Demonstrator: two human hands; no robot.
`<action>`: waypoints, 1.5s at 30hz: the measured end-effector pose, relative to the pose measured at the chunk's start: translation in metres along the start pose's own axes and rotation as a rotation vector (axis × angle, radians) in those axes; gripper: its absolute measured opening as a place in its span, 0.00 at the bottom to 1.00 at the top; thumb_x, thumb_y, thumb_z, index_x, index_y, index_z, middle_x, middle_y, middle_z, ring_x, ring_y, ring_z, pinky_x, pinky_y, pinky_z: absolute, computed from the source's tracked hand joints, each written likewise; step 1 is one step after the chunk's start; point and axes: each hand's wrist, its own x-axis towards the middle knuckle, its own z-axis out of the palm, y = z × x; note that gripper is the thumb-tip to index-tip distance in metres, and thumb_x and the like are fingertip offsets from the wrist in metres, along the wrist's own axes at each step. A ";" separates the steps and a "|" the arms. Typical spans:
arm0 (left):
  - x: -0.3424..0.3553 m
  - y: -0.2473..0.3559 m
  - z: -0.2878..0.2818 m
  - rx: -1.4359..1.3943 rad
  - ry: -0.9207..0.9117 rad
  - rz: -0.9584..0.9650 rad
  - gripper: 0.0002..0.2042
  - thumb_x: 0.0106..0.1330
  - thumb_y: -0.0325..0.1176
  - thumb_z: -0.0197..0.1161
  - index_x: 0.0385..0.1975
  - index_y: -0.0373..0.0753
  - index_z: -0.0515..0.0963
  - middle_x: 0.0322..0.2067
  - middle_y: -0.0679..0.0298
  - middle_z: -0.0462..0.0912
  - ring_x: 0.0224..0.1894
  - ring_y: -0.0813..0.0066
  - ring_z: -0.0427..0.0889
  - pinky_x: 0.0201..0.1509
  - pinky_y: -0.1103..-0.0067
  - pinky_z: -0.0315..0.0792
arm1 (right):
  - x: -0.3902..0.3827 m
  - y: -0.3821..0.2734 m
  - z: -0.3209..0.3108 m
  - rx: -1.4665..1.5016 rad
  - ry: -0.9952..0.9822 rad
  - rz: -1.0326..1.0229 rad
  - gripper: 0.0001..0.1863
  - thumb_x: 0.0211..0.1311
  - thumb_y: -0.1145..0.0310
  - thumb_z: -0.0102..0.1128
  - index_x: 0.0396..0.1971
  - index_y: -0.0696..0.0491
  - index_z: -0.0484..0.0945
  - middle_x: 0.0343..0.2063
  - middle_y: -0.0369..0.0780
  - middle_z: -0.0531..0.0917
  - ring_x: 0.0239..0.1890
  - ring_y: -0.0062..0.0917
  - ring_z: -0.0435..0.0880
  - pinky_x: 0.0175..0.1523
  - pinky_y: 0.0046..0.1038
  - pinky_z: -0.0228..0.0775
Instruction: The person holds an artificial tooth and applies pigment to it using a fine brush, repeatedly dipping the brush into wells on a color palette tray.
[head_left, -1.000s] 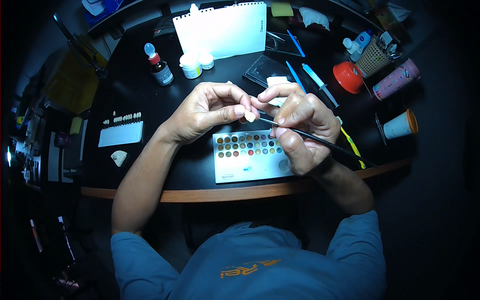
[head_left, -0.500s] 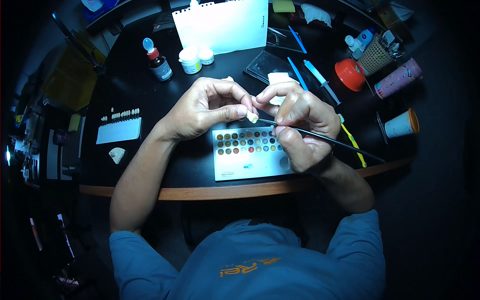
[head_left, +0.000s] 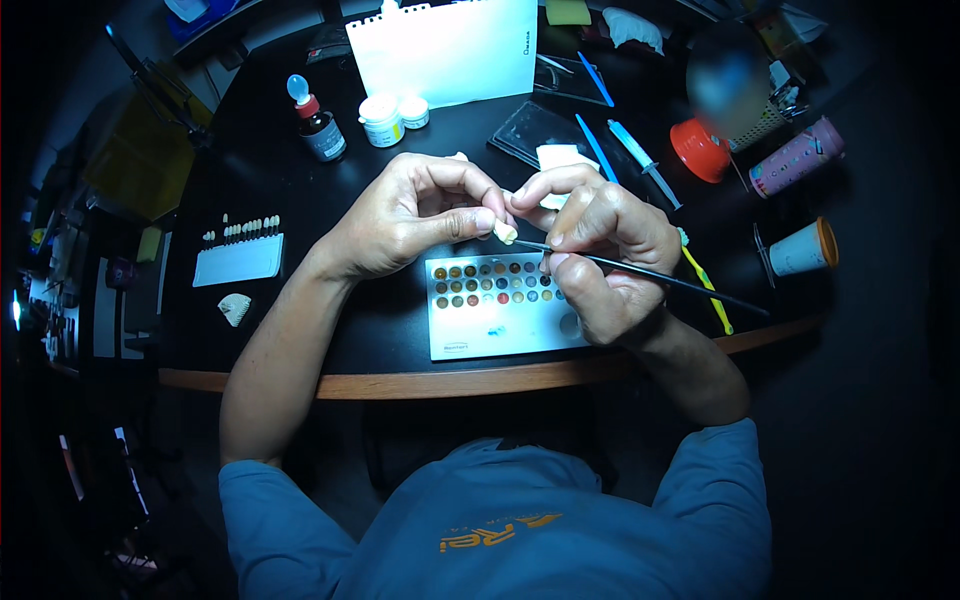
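Between thumb and index finger my left hand (head_left: 420, 215) pinches a small cream-coloured dental crown (head_left: 505, 234). A thin black paintbrush (head_left: 700, 287) rests in my right hand (head_left: 615, 225), gripped near its front end. Its fine tip points left and meets the crown or stops right beside it; the contact is too small to make out. Just below both hands lies a white palette (head_left: 465, 328) with rows of round wells in brown, grey, red and yellow tones. A blue smear marks its lower part, and my right hand covers its right edge.
A shade guide with tooth tabs (head_left: 238, 262) lies to the left. Behind stand a dropper bottle (head_left: 322, 135) and white jars (head_left: 380, 122). On the right are a syringe (head_left: 640, 158), a yellow toothbrush (head_left: 708, 288), a red bowl (head_left: 698, 148) and a white cup (head_left: 797, 252).
Both hands keep nearly the same pose, the brush tip staying at the crown. The bottles at the upper right now appear blurred over.
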 end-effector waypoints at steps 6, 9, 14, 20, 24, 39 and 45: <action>0.003 -0.005 -0.010 0.057 0.127 0.068 0.09 0.70 0.34 0.67 0.40 0.34 0.83 0.35 0.64 0.84 0.37 0.81 0.79 0.46 0.82 0.73 | -0.001 -0.005 -0.001 0.030 0.103 0.032 0.06 0.56 0.77 0.62 0.31 0.60 0.75 0.39 0.48 0.78 0.45 0.26 0.78 0.53 0.29 0.73; 0.005 -0.006 -0.014 0.158 0.323 0.100 0.11 0.71 0.35 0.68 0.44 0.34 0.83 0.37 0.64 0.86 0.40 0.83 0.82 0.47 0.85 0.76 | 0.002 -0.004 -0.006 -0.194 0.025 0.015 0.07 0.51 0.81 0.64 0.32 0.61 0.81 0.34 0.43 0.82 0.44 0.29 0.79 0.55 0.30 0.71; 0.001 -0.006 -0.024 0.197 0.436 0.149 0.12 0.72 0.35 0.67 0.47 0.34 0.83 0.41 0.62 0.87 0.41 0.81 0.87 0.43 0.84 0.81 | 0.011 -0.006 0.006 -0.473 -0.227 0.018 0.09 0.50 0.78 0.73 0.33 0.57 0.88 0.31 0.40 0.89 0.43 0.32 0.83 0.53 0.31 0.72; -0.003 0.022 -0.024 -0.044 0.442 -0.034 0.13 0.75 0.32 0.62 0.54 0.34 0.80 0.37 0.62 0.85 0.22 0.85 0.78 0.38 0.85 0.83 | 0.000 0.007 0.018 -0.357 -0.281 0.252 0.08 0.51 0.77 0.69 0.33 0.60 0.87 0.29 0.43 0.86 0.41 0.31 0.82 0.47 0.31 0.73; -0.007 0.025 -0.021 -0.119 0.475 0.041 0.12 0.74 0.31 0.62 0.52 0.33 0.80 0.33 0.66 0.82 0.22 0.86 0.76 0.38 0.85 0.81 | 0.000 0.006 0.021 -0.358 -0.373 0.345 0.06 0.53 0.80 0.64 0.32 0.63 0.84 0.31 0.43 0.85 0.45 0.31 0.78 0.54 0.32 0.70; -0.006 0.031 -0.011 -0.033 0.544 0.075 0.13 0.73 0.31 0.64 0.48 0.27 0.80 0.32 0.62 0.82 0.22 0.81 0.80 0.37 0.80 0.85 | 0.023 -0.015 -0.073 -0.285 -0.375 0.698 0.05 0.60 0.75 0.70 0.33 0.59 0.83 0.30 0.36 0.84 0.30 0.12 0.79 0.36 0.15 0.69; -0.005 0.003 -0.040 0.236 0.454 0.125 0.13 0.74 0.39 0.64 0.49 0.38 0.83 0.41 0.67 0.86 0.46 0.85 0.80 0.49 0.84 0.70 | 0.030 -0.029 -0.097 -0.420 -0.617 0.963 0.07 0.54 0.71 0.76 0.31 0.55 0.88 0.25 0.33 0.85 0.25 0.12 0.76 0.31 0.17 0.63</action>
